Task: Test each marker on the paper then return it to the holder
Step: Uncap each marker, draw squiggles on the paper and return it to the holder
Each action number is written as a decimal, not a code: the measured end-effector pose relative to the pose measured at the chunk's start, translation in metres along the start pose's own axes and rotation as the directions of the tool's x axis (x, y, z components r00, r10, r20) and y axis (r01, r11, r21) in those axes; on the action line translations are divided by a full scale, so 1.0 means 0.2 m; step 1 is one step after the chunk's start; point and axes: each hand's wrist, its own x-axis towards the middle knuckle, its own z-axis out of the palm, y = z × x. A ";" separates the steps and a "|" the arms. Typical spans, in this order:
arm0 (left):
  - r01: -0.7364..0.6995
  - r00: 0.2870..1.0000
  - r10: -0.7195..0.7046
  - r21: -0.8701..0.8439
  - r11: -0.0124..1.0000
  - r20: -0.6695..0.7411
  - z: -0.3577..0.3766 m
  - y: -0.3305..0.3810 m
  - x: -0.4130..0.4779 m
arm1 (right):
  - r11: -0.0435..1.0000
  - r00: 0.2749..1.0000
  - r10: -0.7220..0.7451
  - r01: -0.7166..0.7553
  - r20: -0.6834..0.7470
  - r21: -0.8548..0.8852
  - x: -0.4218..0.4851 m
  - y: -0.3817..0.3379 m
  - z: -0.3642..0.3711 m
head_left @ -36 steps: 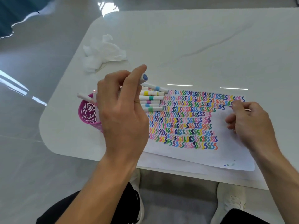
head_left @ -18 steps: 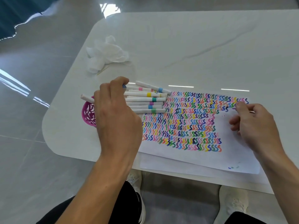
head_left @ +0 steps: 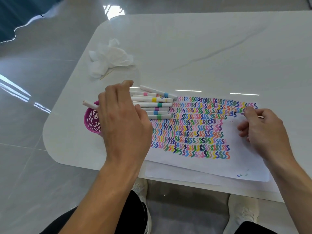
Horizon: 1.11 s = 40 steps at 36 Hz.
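At the left edge of the white marble desk (head_left: 202, 48) stands a magenta perforated plastic holder (head_left: 91, 122), partly hidden under the left hand (head_left: 125, 125). One white marker (head_left: 89, 104) leans out over its left rim; what else it holds I cannot tell. Just to its right, a row of white markers with coloured bands (head_left: 152, 104) lies flat, long axes running left to right, reaching the white paper sheet (head_left: 236, 164) covered in coloured squiggles. The left hand is the nearer one, its curled fingers over the row's left ends; whether they grip one cannot be told. The right hand (head_left: 263, 132) sits at the sheet's upper right, pinching a thin marker (head_left: 261, 117) that is mostly hidden. To reach the holder, I judge that marker must cross the sheet leftward or pass to the left hand.
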 end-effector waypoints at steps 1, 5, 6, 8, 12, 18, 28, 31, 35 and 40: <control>-0.024 1.000 0.024 -0.012 1.000 -0.004 0.00 0.01 0.00 | 1.000 1.000 -0.001 0.001 0.001 -0.002 0.00 0.00 0.00; -0.148 0.989 0.147 -0.065 0.987 -0.032 0.01 0.04 0.01 | 1.000 1.000 0.003 -0.003 0.005 0.005 0.00 0.00 0.00; -0.182 0.983 0.179 -0.089 0.979 -0.039 0.01 0.04 0.02 | 1.000 1.000 0.003 -0.003 0.005 0.005 0.00 0.00 0.00; -0.236 0.972 0.235 -0.128 0.963 -0.027 0.02 0.05 0.02 | 1.000 1.000 -0.001 0.001 0.006 0.005 0.00 0.00 0.00; -0.276 0.944 0.298 -0.153 0.949 0.141 0.06 0.07 0.00 | 1.000 1.000 0.001 -0.001 0.006 0.011 0.00 0.00 -0.01; -0.237 0.890 0.217 -0.001 0.972 0.401 0.18 0.03 0.00 | 1.000 1.000 0.007 -0.007 0.016 0.015 0.00 0.00 -0.01; -0.218 0.876 0.140 0.120 0.968 0.461 0.28 -0.02 0.04 | 1.000 1.000 0.017 -0.017 0.020 0.017 0.00 0.00 -0.01; -0.211 0.887 0.129 0.142 0.967 0.443 0.29 -0.02 0.04 | 1.000 1.000 0.010 -0.010 0.022 0.015 0.00 0.00 -0.01; -0.218 0.886 0.130 0.153 0.964 0.444 0.31 0.00 0.03 | 1.000 1.000 0.007 -0.007 0.019 0.002 0.00 0.00 -0.01; -0.277 0.859 0.177 0.147 0.950 0.480 0.33 0.02 0.04 | 1.000 1.000 0.005 -0.005 0.025 0.009 -0.01 -0.01 -0.01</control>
